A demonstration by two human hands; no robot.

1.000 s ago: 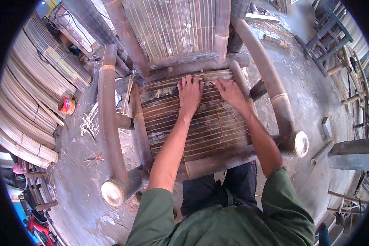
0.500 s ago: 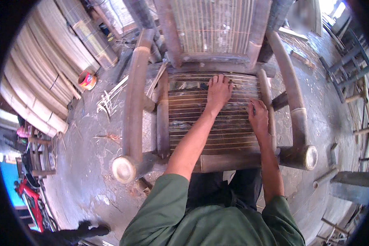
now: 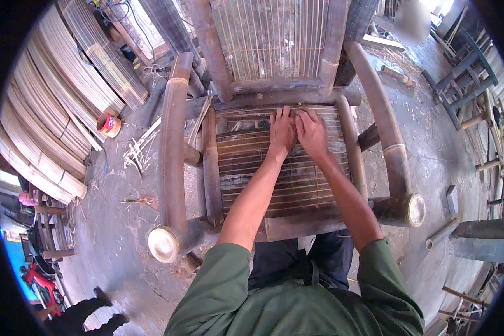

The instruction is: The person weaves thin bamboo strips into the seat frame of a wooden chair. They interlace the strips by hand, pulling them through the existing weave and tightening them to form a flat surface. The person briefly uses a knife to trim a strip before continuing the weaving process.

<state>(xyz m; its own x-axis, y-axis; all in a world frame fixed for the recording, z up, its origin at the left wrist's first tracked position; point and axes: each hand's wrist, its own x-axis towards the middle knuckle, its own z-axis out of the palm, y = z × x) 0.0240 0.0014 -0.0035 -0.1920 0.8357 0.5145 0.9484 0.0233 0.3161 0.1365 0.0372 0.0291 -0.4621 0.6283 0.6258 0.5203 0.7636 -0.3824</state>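
Observation:
A large bamboo armchair [image 3: 173, 151] stands in front of me, its seat made of thin bamboo slats [image 3: 246, 182] with gaps between them. My left hand [image 3: 283, 133] rests on the slats toward the back of the seat, its fingers bent and closed. Right beside it, my right hand [image 3: 312, 132] is also closed, fingertips curled down close to the left hand. What the fingers grip is hidden beneath them. A thin cord [image 3: 316, 176] crosses the slats in front of the right hand. The slatted backrest [image 3: 271, 42] rises behind the seat.
Bundled bamboo strips [image 3: 45, 123] lean at the left, near a red and yellow bucket [image 3: 109, 124] and loose offcuts [image 3: 137, 154]. A dark wooden frame [image 3: 465, 84] is at the right, above a bamboo tube [image 3: 442, 234]. A person's dark-clothed legs [image 3: 84, 313] show at lower left.
My right hand has moved left and away from me, from the seat's right side to beside my left hand. The view has shifted slightly. The person's legs at lower left have changed position.

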